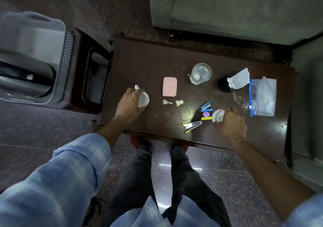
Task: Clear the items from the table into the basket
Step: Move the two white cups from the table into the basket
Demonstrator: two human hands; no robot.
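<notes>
On the dark wooden table (pixel 143 60), my left hand (pixel 129 104) grips a white ridged plastic piece (pixel 143 100) near the left edge. At the front right, my right hand (pixel 230 122) holds a similar white ridged piece (pixel 218 115). Between the hands lie a pink lidded box (pixel 169 86), a key (pixel 167 102), a small cream roll (pixel 179 102), a blue stapler (pixel 206 106), a purple eraser (pixel 206 114), a yellow marker (pixel 206 118) and a bundle of pens (pixel 191 125). The grey perforated basket (pixel 64 66) sits at far left on a stool.
A clear glass (pixel 200 73) stands at the table's back, with a black cup stuffed with white paper (pixel 232 82) and a zip bag (pixel 262 97) to its right. A brown stool (pixel 90 80) carries the basket. A grey sofa (pixel 236 8) lies beyond the table.
</notes>
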